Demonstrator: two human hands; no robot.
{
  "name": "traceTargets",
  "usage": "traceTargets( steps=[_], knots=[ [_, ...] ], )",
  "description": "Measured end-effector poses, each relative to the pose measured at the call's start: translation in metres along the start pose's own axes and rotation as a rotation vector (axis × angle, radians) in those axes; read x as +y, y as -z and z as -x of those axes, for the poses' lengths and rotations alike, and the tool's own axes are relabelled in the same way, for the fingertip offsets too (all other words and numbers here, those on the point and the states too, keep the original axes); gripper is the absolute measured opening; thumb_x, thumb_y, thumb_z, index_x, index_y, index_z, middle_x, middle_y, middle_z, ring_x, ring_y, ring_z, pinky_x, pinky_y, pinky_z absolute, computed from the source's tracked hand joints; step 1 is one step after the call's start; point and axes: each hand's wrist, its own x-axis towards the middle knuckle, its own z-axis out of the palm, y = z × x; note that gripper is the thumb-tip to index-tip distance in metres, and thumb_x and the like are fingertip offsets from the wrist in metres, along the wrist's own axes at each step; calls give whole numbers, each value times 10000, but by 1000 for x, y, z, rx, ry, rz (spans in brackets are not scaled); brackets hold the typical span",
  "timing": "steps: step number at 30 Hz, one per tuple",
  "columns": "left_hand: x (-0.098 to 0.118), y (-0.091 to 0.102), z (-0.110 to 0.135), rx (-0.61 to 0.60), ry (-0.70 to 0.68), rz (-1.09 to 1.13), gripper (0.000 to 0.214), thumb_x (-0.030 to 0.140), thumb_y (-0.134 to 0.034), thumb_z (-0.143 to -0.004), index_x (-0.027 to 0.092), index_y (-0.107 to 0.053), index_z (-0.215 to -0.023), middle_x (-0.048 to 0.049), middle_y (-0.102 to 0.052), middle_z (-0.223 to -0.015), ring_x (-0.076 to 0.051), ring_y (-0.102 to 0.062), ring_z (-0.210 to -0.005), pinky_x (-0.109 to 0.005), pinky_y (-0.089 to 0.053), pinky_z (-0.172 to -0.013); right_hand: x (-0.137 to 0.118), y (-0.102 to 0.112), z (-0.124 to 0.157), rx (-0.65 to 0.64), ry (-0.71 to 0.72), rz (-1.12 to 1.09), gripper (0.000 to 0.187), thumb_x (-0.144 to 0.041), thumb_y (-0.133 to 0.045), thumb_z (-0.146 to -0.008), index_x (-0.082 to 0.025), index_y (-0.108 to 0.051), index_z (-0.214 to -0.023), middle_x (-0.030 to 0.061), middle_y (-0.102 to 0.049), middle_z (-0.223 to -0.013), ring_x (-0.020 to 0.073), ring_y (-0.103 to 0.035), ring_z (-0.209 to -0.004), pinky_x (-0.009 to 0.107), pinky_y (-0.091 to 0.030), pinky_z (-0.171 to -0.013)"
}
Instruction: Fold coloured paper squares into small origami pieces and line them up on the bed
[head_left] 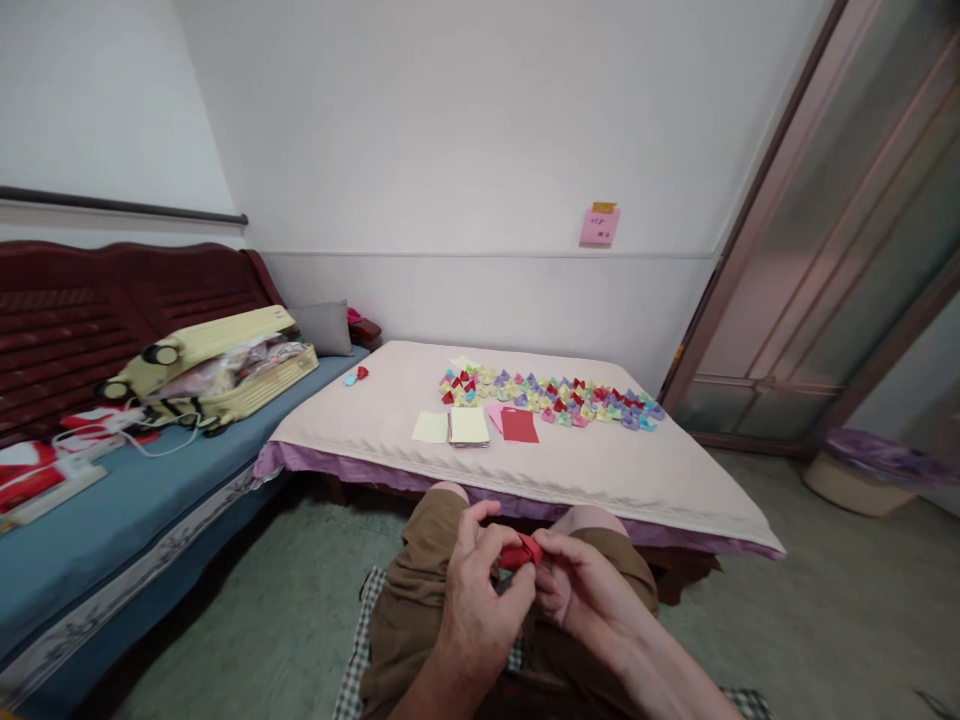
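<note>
Above my lap, a small folded red paper piece (pixel 520 551) is pinched between my two hands. The fingers of my left hand (pixel 484 575) close on its left side, and my right hand (pixel 574 580) grips the right side; part of the paper is hidden behind the fingers. Beyond my knees on the cream-covered table lie a stack of pale yellow paper squares (pixel 469 426), a single yellow sheet (pixel 430 427) and a red sheet (pixel 520 425) over a pink one. Many small folded paper pieces (pixel 555 392) in mixed colours spread behind them.
To the left stands a blue-covered wooden bench (pixel 172 470) with a half-open yellow suitcase (pixel 225 365) and a grey pillow (pixel 324 328). Two small folded pieces (pixel 361 373) lie at the table's left. A lined bin (pixel 862 480) is on the right floor. A pink note (pixel 599 227) hangs on the wall.
</note>
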Motion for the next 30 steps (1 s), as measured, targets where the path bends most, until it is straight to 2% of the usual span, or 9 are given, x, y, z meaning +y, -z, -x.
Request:
traceTargets(
  steps=[6, 10, 15, 19, 21, 25, 30],
  knots=[
    [-4, -1, 3, 65, -104, -82, 200, 60, -574, -719, 202, -679, -813, -103, -568, -1147, -247, -576, -1036, -388, -476, -901, 1, -3, 0, 1, 40, 34, 201, -263, -717, -726, -152, -565, -658, -56, -497, -428, 47, -390, -363, 157, -276, -388],
    [-5, 0, 4, 101, -158, -117, 189, 77, -571, -742, 208, -692, -803, -90, -593, -1044, -237, -582, -980, -370, -482, -862, 2, -2, 0, -5, 88, 82, 277, -294, -721, -747, -153, -527, -609, -64, -469, -412, 43, -373, -363, 158, -276, -390],
    [-4, 2, 2, 75, -73, -109, 192, 81, -542, -790, 193, -679, -715, -41, -598, -780, -177, -582, -764, -279, -472, -695, 0, -6, 1, 56, 156, 161, 264, -306, -722, -742, -161, -547, -608, -69, -466, -393, 49, -351, -338, 161, -270, -358],
    [-9, 0, -1, 147, 62, -22, 175, 94, -571, -777, 182, -660, -656, -13, -582, -726, -149, -581, -706, -237, -457, -642, 1, -11, 6, 68, 226, 327, 145, -239, -728, -682, -131, -635, -707, -50, -523, -436, 44, -370, -357, 156, -258, -366],
    [-11, 0, -2, 191, 102, 8, 176, 102, -580, -771, 182, -658, -635, -5, -584, -717, -144, -586, -698, -231, -455, -639, 3, -13, 8, 104, 233, 402, 194, -168, -727, -620, -123, -661, -797, -56, -535, -457, 34, -368, -364, 147, -238, -371],
    [-13, -1, -1, 238, 110, 5, 175, 115, -591, -767, 185, -659, -622, 1, -592, -708, -145, -590, -698, -230, -453, -637, 13, -14, 6, 178, 258, 500, 156, -234, -707, -647, -138, -632, -744, -68, -504, -404, 36, -325, -330, 160, -207, -360],
    [-14, -5, 3, 201, 38, -66, 166, 108, -573, -779, 183, -634, -643, -4, -578, -712, -148, -573, -711, -244, -448, -671, 18, -14, 3, 263, 378, 555, 207, -339, -693, -699, -149, -615, -727, -74, -490, -405, 40, -310, -332, 172, -184, -361]
  ],
)
